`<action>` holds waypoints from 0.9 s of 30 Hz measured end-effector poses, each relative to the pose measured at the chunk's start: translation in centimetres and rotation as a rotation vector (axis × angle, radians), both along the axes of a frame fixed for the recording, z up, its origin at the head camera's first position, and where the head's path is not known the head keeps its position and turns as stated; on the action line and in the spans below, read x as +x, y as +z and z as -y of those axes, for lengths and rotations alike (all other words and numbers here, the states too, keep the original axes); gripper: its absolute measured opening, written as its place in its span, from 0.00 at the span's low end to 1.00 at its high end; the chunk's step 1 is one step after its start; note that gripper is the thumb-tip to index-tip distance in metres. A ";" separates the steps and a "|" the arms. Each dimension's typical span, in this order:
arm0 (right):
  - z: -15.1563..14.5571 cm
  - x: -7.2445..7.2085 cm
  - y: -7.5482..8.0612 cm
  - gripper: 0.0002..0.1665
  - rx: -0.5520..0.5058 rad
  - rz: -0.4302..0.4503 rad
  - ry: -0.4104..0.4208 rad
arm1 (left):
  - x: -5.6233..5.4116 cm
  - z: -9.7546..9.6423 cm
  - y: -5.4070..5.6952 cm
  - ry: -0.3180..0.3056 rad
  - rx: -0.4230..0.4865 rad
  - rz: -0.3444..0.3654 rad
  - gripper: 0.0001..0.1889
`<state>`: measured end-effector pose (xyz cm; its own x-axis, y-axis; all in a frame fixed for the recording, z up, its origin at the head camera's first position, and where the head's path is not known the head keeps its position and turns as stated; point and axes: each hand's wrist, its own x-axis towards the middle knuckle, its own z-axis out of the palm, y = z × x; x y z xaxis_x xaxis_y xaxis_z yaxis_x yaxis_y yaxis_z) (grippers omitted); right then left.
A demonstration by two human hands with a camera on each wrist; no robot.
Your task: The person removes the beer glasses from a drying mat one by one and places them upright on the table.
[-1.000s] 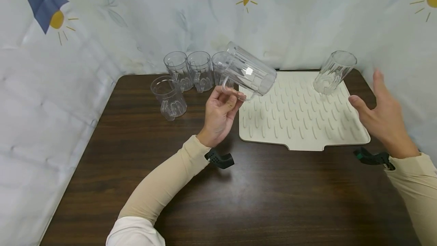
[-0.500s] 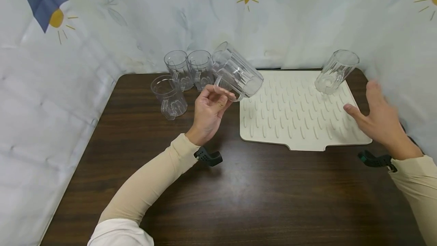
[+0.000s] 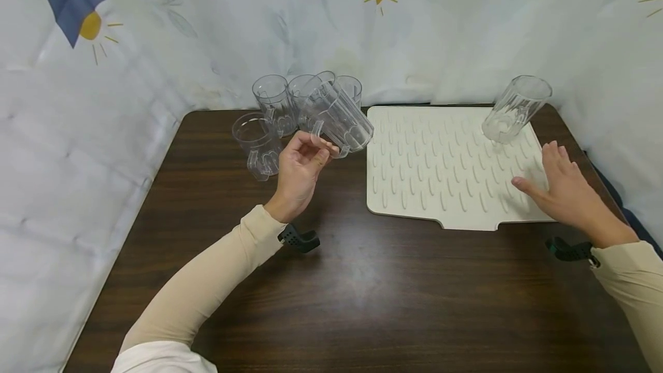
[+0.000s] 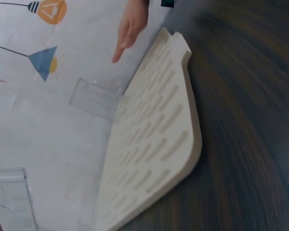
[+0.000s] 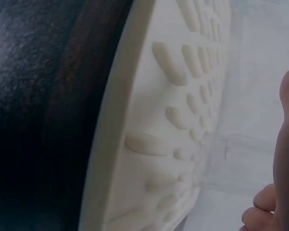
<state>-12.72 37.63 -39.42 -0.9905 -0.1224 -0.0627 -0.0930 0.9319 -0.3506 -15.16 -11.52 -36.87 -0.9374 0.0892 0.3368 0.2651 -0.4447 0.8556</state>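
My left hand [image 3: 299, 172] grips a clear plastic mug [image 3: 342, 117] by its handle. The mug is tilted in the air, its base to the lower right, between the mat and a group of similar mugs. In the left wrist view a part of the held mug [image 4: 14, 195] shows at the lower left. My right hand [image 3: 572, 195], fingers extended and holding nothing, is over the right side of a cream ribbed drying mat [image 3: 440, 171]. Beyond it a clear mug [image 3: 515, 109] stands at the mat's back right; it also shows faintly in the right wrist view.
Several clear mugs, among them a front one [image 3: 259, 143] and a back one [image 3: 274, 105], stand upright at the table's back left. The held mug partly hides some of them. A patterned white curtain [image 3: 223, 33] borders the dark wooden table [image 3: 388, 304].
My left hand has moved left with the held mug, away from the mat and in front of the standing mugs. My right hand has shifted slightly left and lower, its fingers tipping forward.
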 end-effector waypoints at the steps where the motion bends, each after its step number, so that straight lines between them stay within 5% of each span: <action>1: -0.1 0.0 -0.2 0.61 0.011 0.004 0.000 | 0.0 0.2 0.0 0.012 -0.021 -0.005 0.19; 16: -0.8 0.2 -1.3 0.62 0.111 0.138 0.039 | 0.1 3.4 -0.7 0.137 -0.291 0.023 0.18; 27: -1.4 -0.2 -1.9 0.64 0.158 0.225 0.057 | 0.5 5.5 -2.0 0.203 -0.328 0.074 0.17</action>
